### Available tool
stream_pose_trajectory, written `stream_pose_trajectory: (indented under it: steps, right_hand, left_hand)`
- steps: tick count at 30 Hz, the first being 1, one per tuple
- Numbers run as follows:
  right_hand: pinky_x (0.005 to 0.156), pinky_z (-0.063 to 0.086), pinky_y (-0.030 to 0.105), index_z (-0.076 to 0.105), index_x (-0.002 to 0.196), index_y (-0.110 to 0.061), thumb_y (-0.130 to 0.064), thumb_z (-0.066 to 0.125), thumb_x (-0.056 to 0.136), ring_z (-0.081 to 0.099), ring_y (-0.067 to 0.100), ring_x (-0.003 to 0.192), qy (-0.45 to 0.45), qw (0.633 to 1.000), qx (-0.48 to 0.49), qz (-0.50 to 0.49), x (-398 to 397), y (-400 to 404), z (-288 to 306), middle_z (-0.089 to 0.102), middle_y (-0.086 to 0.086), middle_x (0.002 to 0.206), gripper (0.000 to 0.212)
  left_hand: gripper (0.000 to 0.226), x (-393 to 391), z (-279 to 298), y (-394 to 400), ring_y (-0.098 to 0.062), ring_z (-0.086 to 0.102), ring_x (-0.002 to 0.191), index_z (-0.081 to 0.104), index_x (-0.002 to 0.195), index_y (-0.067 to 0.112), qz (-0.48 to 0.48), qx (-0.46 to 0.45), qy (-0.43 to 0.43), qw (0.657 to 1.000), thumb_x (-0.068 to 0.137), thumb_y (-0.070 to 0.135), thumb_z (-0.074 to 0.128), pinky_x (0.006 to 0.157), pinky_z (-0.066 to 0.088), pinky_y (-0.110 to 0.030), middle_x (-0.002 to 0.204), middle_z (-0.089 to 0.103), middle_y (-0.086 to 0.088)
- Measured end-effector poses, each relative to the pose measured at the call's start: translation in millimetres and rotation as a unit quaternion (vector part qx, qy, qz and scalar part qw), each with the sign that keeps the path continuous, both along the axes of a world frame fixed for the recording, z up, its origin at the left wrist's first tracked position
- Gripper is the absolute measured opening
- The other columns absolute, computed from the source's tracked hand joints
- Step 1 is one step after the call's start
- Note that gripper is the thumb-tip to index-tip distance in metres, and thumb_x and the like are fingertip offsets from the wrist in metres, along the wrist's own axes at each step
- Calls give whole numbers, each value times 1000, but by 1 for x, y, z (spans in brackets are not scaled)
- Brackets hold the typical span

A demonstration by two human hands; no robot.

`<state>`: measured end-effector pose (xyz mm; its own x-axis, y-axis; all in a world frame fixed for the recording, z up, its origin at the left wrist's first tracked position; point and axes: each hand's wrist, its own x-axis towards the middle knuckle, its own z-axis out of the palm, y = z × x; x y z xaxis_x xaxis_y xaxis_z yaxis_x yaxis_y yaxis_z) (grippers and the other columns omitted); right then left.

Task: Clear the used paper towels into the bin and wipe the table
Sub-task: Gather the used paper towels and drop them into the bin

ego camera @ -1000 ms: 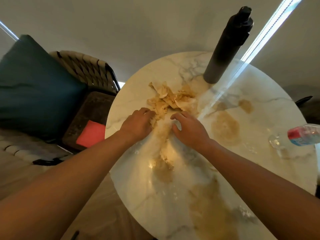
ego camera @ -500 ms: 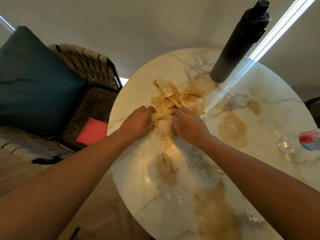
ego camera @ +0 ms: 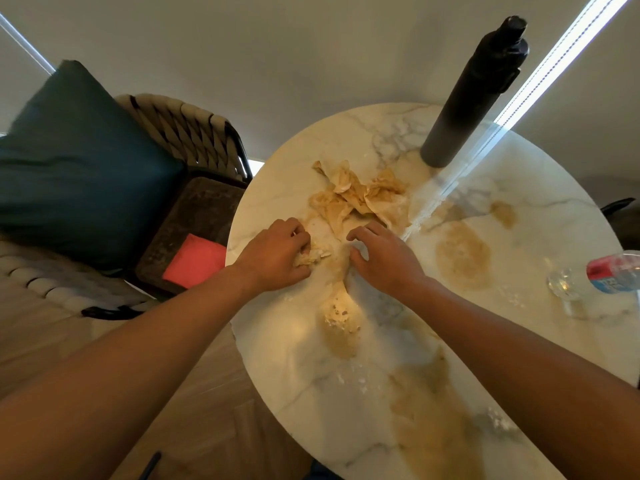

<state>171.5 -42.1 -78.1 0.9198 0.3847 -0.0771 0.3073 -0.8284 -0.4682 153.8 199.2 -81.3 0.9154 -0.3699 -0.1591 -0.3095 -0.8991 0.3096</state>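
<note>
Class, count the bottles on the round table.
2: a tall black bottle standing at the table's far edge, and a clear plastic bottle with a red label lying at the right edge, partly cut off.

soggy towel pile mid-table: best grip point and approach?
Take the crumpled paper towels at the raised, bunched ridge in the middle, from above and the near side, fingers raking inward. The edges lie flat and wet on the marble table and would likely tear. The black bottle crowds the far-right side.
</note>
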Motion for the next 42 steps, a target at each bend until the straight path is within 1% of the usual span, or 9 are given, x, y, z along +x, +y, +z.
stream_pose_trajectory:
  steps: [3,7,13,15,21,27,32,37,42]
  right_hand:
    - [83,51,37,64,119,-22,-28,55,97,60,24,107,-2,1000,-7,4,-3,-1,1,60,-1,125,25]
    - [82,51,37,64,119,-22,-29,55,97,60,24,108,-3,1000,-5,0,-3,-1,0,59,-1,126,25]
    - [86,53,43,63,121,-23,-30,53,98,60,24,108,10,1000,-6,-6,-3,3,-3,58,-3,128,26]
    - [86,52,42,63,122,-22,-29,53,98,60,23,108,11,1000,-8,-6,-2,1,-3,58,-3,129,27]
    - [84,50,35,63,119,-22,-24,55,95,57,21,112,-19,999,-17,-33,6,-10,-2,59,-3,127,25]
    - [80,53,39,60,112,-16,-13,61,87,58,26,98,-82,991,-33,-97,29,-15,-4,55,3,114,25]
    - [87,50,39,55,124,-15,-12,61,85,54,30,103,-84,984,-78,-133,44,-14,-7,53,10,123,40]
    - [86,50,43,60,115,-15,-5,52,91,55,30,100,-80,988,-47,-123,50,-20,-10,59,8,115,27]
    - [80,49,41,62,104,-16,-14,54,94,57,27,93,-106,988,-38,-110,44,-30,-6,64,2,106,13]
  left_hand:
    - [27,-1,0,-3,-26,47,118,57,91,22,3,-26,23,999,78,40,73,94,47,-40,130,54,-3]
    - [22,4,-3,-8,-21,51,98,53,93,27,-9,-25,77,997,79,32,68,84,49,-44,101,55,5]
    - [56,8,-12,-14,-24,51,113,50,140,24,9,-29,86,996,88,22,71,93,48,-41,126,52,-5]
    - [57,11,-14,-15,-25,52,112,48,145,24,6,-13,93,996,91,24,68,93,48,-39,126,50,-7]
    - [45,16,-13,-15,-27,54,108,59,133,19,-6,-5,72,997,91,32,67,90,48,-37,119,52,-6]
    - [38,26,0,-13,-26,50,109,66,123,23,-18,-6,-33,999,87,35,69,84,48,-37,118,54,-2]
    - [37,35,2,-17,-25,53,110,65,124,22,-14,-52,-22,998,88,28,69,86,51,-39,127,56,-2]
    - [39,39,-3,-20,-26,56,109,62,127,21,-8,-68,6,998,89,27,67,87,52,-44,124,59,-3]
    - [37,39,0,-27,-26,56,107,61,126,21,-5,-68,24,997,89,28,66,87,51,-42,116,61,-4]
